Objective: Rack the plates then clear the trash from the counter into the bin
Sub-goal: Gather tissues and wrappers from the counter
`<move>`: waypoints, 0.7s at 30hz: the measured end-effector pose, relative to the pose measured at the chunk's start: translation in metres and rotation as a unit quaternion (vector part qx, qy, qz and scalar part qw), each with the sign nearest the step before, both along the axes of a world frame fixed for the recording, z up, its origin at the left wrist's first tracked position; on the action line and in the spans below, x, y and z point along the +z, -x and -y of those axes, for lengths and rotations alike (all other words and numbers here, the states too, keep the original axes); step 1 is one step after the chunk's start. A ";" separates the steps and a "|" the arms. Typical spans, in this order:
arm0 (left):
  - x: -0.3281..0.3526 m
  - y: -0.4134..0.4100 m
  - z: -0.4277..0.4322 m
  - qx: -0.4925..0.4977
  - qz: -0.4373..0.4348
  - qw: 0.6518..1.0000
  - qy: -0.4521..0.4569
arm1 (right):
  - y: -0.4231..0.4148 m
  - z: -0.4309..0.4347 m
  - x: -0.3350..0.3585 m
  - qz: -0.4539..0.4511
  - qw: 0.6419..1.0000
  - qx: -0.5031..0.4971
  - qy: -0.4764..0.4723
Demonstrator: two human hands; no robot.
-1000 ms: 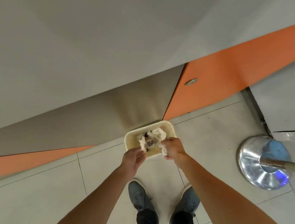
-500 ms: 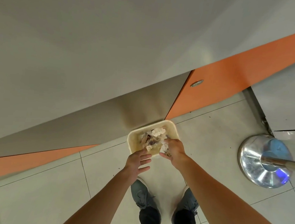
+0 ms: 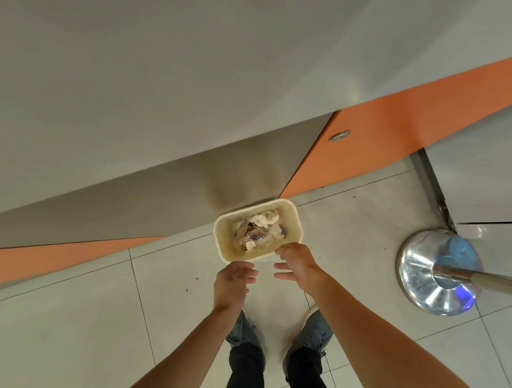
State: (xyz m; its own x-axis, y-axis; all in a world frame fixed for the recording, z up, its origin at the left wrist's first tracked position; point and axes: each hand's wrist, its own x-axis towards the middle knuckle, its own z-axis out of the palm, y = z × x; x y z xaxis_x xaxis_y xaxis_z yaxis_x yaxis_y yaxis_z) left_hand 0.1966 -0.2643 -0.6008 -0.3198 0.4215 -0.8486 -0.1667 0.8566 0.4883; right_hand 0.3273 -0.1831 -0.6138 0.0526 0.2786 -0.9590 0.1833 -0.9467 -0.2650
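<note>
While the left hand (image 3: 231,281) and right hand (image 3: 299,264) hang open and empty, crumpled trash (image 3: 259,228) lies inside the cream bin (image 3: 222,243) on the floor (image 3: 83,318); the right hand, close to its rim, could knock it over.

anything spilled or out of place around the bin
Nothing much. The trash lies inside the upright bin, none over its rim. Only a few small dark specks dot the floor tiles beside it.

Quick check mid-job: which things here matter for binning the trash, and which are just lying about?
For the job: bin; crumpled trash inside it; left hand and right hand, both open and empty near the bin.

Just around: chrome pedestal base; orange panel; shoes.
</note>
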 end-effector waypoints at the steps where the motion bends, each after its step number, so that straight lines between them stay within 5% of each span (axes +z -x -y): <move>1: 0.003 -0.001 0.002 -0.007 -0.009 1.000 -0.009 | -0.002 0.003 0.003 0.001 1.000 0.016 -0.015; 8: 0.034 0.007 0.002 -0.052 -0.070 0.995 -0.055 | -0.014 0.010 0.038 0.036 0.995 0.066 -0.060; 14: 0.081 0.005 -0.005 -0.066 -0.037 0.995 -0.071 | -0.018 0.019 0.092 0.064 0.955 0.219 -0.192; 21: 0.171 -0.022 -0.004 -0.116 -0.008 0.990 -0.086 | -0.041 0.031 0.185 0.064 0.919 0.272 -0.276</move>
